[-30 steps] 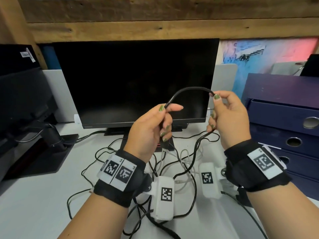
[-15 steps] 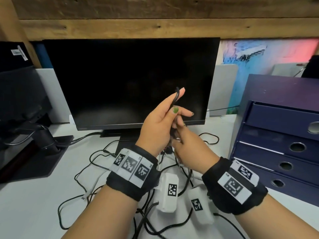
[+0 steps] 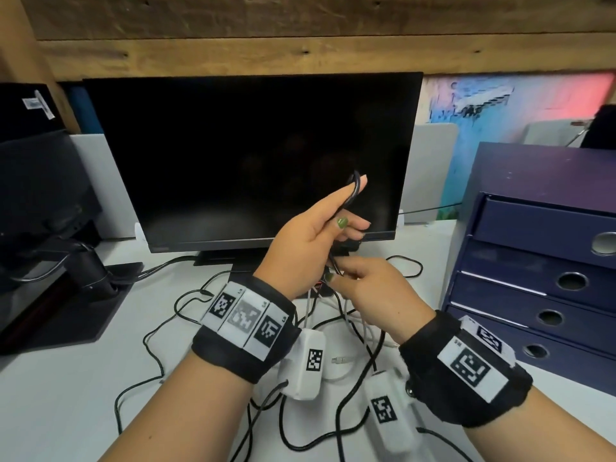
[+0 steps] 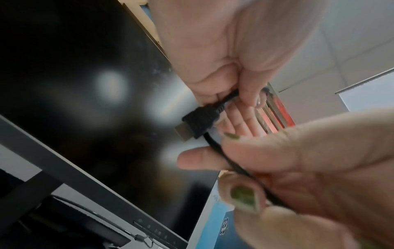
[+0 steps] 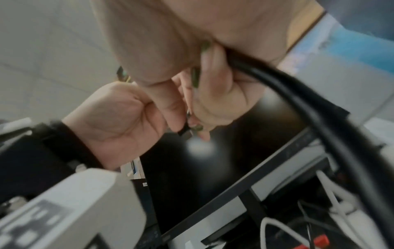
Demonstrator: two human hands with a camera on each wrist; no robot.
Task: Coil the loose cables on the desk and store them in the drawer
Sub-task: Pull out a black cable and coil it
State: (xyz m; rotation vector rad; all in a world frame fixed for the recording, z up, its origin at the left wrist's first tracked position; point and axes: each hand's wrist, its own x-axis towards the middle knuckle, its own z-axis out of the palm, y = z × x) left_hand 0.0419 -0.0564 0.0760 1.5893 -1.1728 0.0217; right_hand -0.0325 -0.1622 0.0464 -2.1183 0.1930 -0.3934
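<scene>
A black cable (image 3: 354,191) with an HDMI plug (image 4: 196,123) is held up in front of the monitor. My left hand (image 3: 350,211) is raised, and the cable is folded into a narrow loop over its index finger, pinned by the thumb. Just beneath it, my right hand (image 3: 336,275) pinches the same cable. In the left wrist view the right hand's fingertips (image 4: 247,99) pinch the cable right behind the plug. The cable (image 5: 319,107) sweeps thick and blurred past the right wrist camera. Its remaining length hangs down to the desk.
Several loose black cables (image 3: 173,308) and a white cable (image 3: 346,365) lie tangled on the white desk (image 3: 66,395). A dark monitor (image 3: 250,161) stands behind the hands. A blue drawer unit (image 3: 550,235) stands at the right with its drawers shut. A second monitor's base (image 3: 66,295) is at the left.
The hands were apart with the cable arched between them. My right hand came down and left under the left hand, folding the cable into a loop there.
</scene>
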